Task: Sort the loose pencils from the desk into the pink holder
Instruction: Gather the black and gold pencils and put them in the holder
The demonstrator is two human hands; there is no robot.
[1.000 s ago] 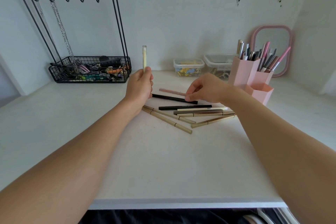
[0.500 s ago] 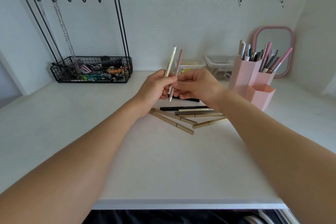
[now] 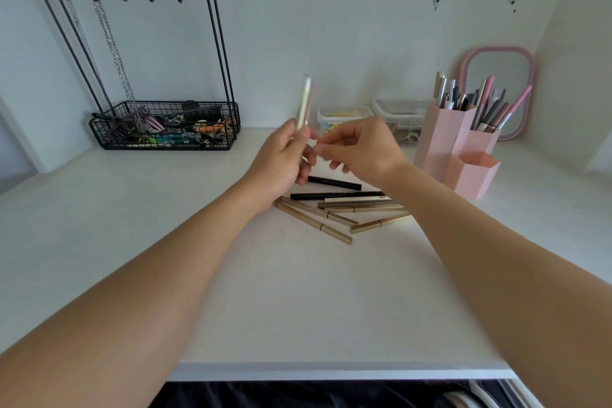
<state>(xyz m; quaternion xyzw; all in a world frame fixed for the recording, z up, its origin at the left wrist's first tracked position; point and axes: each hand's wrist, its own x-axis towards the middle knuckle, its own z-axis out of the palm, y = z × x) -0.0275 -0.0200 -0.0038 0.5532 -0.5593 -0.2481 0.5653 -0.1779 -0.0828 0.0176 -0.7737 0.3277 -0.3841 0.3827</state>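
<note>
My left hand is raised above the desk and grips two pencils upright, a cream pencil and a pink one pressed against it. Just to its right, my right hand has loosely curled fingers almost touching the left fingers, and nothing shows in it. Several loose pencils, black, cream and gold, lie in a pile on the white desk under both hands. The pink holder, made of hexagonal tubes, stands at the right; its tall tubes hold several pens and its low front tube looks empty.
A black wire rack with hooks and a basket of small items stands at the back left. Two clear plastic boxes sit against the wall behind my hands. A pink-framed mirror leans behind the holder. The desk's front edge is near me.
My right hand picked the pink pencil off the desk and brought it up beside the cream one. Now my left hand holds both and my right fingers have come off.
</note>
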